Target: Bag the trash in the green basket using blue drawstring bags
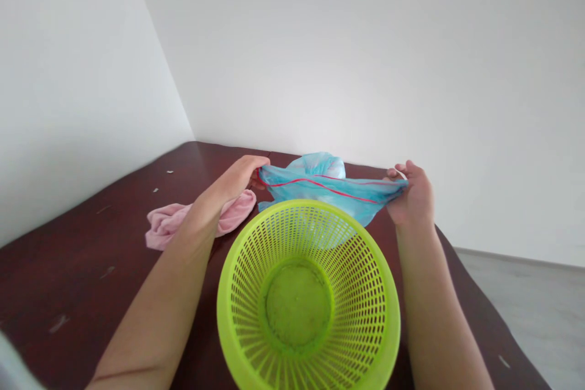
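Observation:
A thin blue plastic bag (326,189) with a red drawstring along its mouth is stretched sideways behind the basket. My left hand (249,173) grips the left end of its mouth, fingers curled round the edge. At the other end my right hand (414,192) pinches the rim, with a bit of white showing by the fingers. The bag's far part bulges up and lies on the table. In front of it stands a lime-green slotted plastic basket (299,304), its open top facing me and nothing inside. Neither hand touches the basket.
On the dark red-brown table (105,268), a crumpled pink cloth (235,213) lies partly behind my left forearm. Small pale scraps and scuffs mark the tabletop. White walls (342,55) rise behind and to the left. Pale floor (530,311) shows past the table's right edge.

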Demonstrator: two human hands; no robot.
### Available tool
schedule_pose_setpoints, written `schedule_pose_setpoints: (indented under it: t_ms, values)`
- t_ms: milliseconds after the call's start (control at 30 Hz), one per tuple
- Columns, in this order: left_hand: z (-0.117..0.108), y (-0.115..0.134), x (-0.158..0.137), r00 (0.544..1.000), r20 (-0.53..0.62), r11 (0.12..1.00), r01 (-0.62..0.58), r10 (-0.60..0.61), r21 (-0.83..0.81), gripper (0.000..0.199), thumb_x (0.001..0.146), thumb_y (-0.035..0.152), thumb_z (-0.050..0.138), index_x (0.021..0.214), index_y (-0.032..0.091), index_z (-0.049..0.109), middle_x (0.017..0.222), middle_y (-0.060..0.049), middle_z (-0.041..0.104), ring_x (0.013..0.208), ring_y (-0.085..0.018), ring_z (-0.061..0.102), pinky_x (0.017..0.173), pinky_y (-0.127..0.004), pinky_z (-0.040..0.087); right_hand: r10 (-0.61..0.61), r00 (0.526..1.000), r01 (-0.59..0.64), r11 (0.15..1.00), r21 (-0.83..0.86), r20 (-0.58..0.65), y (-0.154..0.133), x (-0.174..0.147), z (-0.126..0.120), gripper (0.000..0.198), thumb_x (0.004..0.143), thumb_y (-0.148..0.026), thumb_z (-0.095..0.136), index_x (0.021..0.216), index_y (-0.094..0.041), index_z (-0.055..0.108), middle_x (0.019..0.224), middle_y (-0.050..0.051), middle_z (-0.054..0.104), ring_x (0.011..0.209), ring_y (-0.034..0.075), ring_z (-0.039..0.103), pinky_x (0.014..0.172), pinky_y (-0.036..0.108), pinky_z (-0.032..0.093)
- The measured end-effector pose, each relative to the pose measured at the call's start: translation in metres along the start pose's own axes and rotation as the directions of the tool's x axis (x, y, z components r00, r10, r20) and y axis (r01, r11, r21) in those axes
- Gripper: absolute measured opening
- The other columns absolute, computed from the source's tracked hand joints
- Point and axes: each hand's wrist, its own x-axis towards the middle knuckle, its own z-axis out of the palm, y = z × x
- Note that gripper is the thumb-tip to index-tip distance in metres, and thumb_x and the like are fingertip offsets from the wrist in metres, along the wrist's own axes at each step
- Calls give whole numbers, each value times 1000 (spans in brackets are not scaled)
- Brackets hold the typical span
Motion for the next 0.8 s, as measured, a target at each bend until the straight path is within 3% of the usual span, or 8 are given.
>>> schedule_pose_setpoints:
  t_ms: [100,200,267,367,533,633,733,800]
  values:
    - [3,-1,-4,990,141,988,0,-22,156,60,107,73,75,72,24,79,67,-4,73,59,-21,66,55,-30,51,88,977,-32,961,-276,192,-8,-20,12,56,87,-74,97,97,-28,69,76,-4,60,57,12,38,50,30,29]
    - [3,-4,-4,985,169,925,-24,-44,380,50,92,69,96,71,25,82,67,-3,74,55,-20,66,50,-29,44,187,904,119,755,-645,385,-5,-33,16,53,80,-70,104,90,-26,77,69,-2,60,63,16,47,55,32,32]
    - [2,-5,-3,985,161,894,-18,-61,449,48,84,65,104,72,25,81,66,-2,75,53,-20,67,47,-29,41,257,859,183,652,-736,442,-1,-35,14,52,82,-71,101,81,-25,77,66,-1,60,63,17,49,56,33,33]
    - [-1,-4,-3,991,126,945,9,-53,326,45,84,61,106,81,26,78,68,-1,75,52,-20,68,44,-27,44,267,840,214,635,-742,472,2,-29,7,60,92,-77,89,69,-24,71,64,1,59,61,16,45,56,34,31]
    - [-2,7,-6,986,0,985,-166,166,-56,49,84,46,108,86,24,64,102,-7,87,80,-22,82,67,-31,65,161,914,226,558,-798,372,-7,-26,1,75,100,-84,79,59,-25,59,56,-1,47,55,14,37,51,34,24]
    - [-3,12,-6,954,-74,951,-296,290,-85,55,81,43,109,80,23,58,108,-8,85,95,-23,79,84,-33,66,329,804,231,594,-771,494,-17,-34,5,67,94,-80,88,63,-24,68,60,0,57,58,14,43,53,32,30]
    - [-4,12,-4,938,-100,936,-340,331,-93,60,90,67,99,75,23,60,102,-10,80,90,-23,72,80,-34,61,443,653,151,719,-679,614,-26,-44,13,64,93,-81,89,70,-24,72,65,-1,59,61,14,44,55,30,33]
    - [-4,11,-1,936,-122,931,-344,330,-125,71,93,86,84,68,24,60,98,-12,78,80,-24,65,74,-38,59,380,700,95,790,-606,605,-31,-50,17,71,95,-87,84,67,-24,68,64,-1,56,59,14,43,54,30,32]
